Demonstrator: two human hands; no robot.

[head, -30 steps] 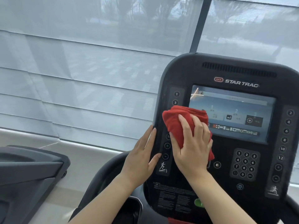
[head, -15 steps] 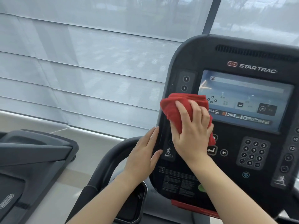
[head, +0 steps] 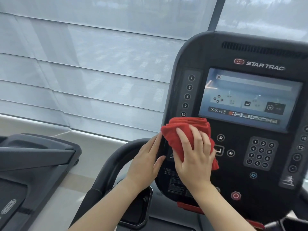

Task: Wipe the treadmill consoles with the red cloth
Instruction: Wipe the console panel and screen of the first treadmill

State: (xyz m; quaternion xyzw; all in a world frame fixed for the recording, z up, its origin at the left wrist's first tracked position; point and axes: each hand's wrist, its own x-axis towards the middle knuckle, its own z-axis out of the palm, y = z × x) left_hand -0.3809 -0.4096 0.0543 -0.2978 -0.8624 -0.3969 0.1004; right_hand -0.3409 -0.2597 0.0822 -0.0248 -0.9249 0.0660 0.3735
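Observation:
The black treadmill console (head: 208, 52) fills the right half of the head view, its lit screen (head: 250, 97) above a number keypad (head: 260, 153). A bunched red cloth (head: 175, 130) lies on the console's lower left, just under the screen's corner. My right hand (head: 195, 157) presses flat on the cloth with straight, spread fingers. My left hand (head: 146, 159) rests with straight fingers against the console's left edge, thumb on its face.
A curved black handrail (head: 115, 162) runs under my left wrist. A second treadmill's console (head: 33, 152) stands at the lower left. Grey window blinds (head: 83, 72) hang behind. A red stop button (head: 235, 195) sits low on the console.
The cloth and my right hand have slid down the console's left side, uncovering the lower left buttons 6, 9 and 12. My left hand stays on the edge.

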